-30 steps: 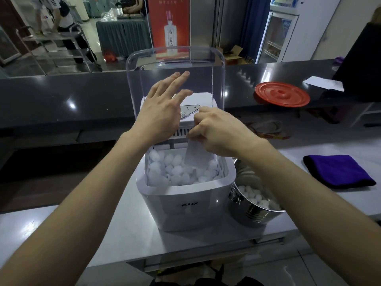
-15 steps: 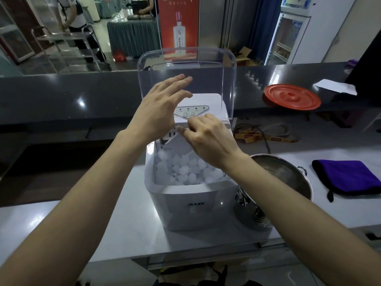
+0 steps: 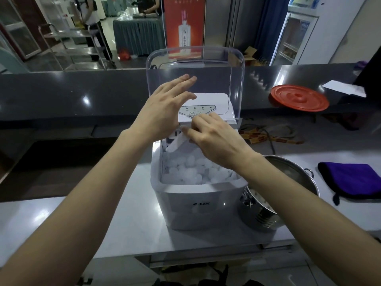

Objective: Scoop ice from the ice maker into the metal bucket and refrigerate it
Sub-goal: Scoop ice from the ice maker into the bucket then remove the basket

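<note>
— Since a second ago the right hand [image 3: 214, 141] has climbed from the middle of the basket to the back of the ice maker [image 3: 198, 203]. The scoop [image 3: 177, 143], which hung straight down, now lies tilted. Agreed?

— Yes. The left hand [image 3: 162, 114] has hardly shifted, though the view itself has swung a little.

— How is the left hand held?

— Flat, fingers straight, its back toward the camera, above the back left corner of the machine. Its fingertips [image 3: 188, 78] show in front of the raised clear lid [image 3: 195, 58]. Whether they touch it I cannot tell. It holds nothing.

— And the right?

— Fingers curled, pinching the scoop's upper end just below the panel [image 3: 198, 110]. The scoop slants down to the left, its low end over the back left of the ice [image 3: 191, 172].

— Where is the ice?

— Piled in the basket, close to the rim.

— And the bucket [image 3: 299, 170]?

— Upright on the pale surface [image 3: 123, 223], just beside the machine's right wall. The right forearm crosses over it, so its contents are hard to make out.

— Anything else?

— A purple cloth [image 3: 354, 180] lies right of the bucket, and a red disc [image 3: 299, 98] sits on the dark surface [image 3: 61, 96] behind.
</note>
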Tool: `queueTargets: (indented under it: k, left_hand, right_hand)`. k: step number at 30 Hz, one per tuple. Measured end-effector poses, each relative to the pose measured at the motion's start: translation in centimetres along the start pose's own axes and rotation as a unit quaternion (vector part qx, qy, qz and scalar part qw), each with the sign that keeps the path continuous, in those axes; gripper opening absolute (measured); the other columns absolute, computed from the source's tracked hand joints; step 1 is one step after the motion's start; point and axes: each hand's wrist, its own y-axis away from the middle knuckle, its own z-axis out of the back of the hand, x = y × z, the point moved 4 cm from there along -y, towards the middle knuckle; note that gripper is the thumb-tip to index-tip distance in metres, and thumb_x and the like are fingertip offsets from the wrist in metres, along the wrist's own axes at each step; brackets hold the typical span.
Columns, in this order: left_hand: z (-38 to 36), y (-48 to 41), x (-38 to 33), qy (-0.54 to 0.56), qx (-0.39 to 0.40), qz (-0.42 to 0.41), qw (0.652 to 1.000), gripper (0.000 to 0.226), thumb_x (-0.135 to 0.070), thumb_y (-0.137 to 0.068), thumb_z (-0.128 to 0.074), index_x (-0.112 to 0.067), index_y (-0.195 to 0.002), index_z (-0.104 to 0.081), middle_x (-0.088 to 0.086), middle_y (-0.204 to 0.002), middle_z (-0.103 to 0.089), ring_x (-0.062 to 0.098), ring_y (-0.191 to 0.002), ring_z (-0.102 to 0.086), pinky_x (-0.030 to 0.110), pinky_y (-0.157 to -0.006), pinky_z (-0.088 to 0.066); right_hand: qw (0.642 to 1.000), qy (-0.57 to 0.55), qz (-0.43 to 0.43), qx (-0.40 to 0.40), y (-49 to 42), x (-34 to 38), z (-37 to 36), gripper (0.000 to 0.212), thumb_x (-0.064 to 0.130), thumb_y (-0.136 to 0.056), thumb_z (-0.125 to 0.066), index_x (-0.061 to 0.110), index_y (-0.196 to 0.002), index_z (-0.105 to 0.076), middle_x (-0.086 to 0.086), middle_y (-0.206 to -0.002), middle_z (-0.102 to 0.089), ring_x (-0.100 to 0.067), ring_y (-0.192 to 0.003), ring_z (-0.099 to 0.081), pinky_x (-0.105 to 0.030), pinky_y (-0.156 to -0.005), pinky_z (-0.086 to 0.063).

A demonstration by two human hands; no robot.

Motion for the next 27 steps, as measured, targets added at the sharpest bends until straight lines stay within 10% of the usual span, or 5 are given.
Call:
queueTargets:
  k: [14,20,27]
  left_hand:
    - [-0.2,0.0,0.1,-0.001,-0.005,0.003,1.0,0.066,0.019,-0.081,-0.051,-0.009,-0.14,-0.066,0.006,-0.174,-0.035,0.023,-0.165,-0.024,0.049,-0.131,-0.027]
    - [-0.2,0.1,0.0,0.001,-0.003,0.008,1.0,0.068,0.019,-0.082,-0.051,-0.011,-0.141,-0.065,0.006,-0.175,-0.034,0.023,-0.165,-0.022,0.05,-0.131,-0.026]
    - [-0.4,0.1,0.1,0.003,0.005,0.012,1.0,0.071,0.02,-0.081,-0.052,-0.011,-0.143,-0.064,0.005,-0.177,-0.029,0.022,-0.167,-0.017,0.048,-0.132,-0.023]
  right_hand:
    - [0.987,-0.003,-0.032,0.16,-0.3,0.5,0.3,0.028,0.018,-0.106,-0.055,0.018,-0.128,-0.072,-0.003,-0.107,-0.06,-0.028,-0.092,-0.064,-0.037,-0.066,-0.038]
    - [0.964,-0.054,-0.132,0.226,-0.3,0.0,-1.9,0.033,0.023,-0.094,-0.067,0.022,-0.066,-0.049,0.001,-0.073,-0.051,-0.018,-0.06,-0.045,-0.036,-0.063,-0.042]
    - [0.927,-0.155,-0.221,0.26,0.1,-0.9,-4.5,0.035,0.027,-0.096,-0.066,0.02,-0.064,-0.053,0.001,-0.068,-0.055,-0.016,-0.062,-0.053,-0.031,-0.055,-0.038]
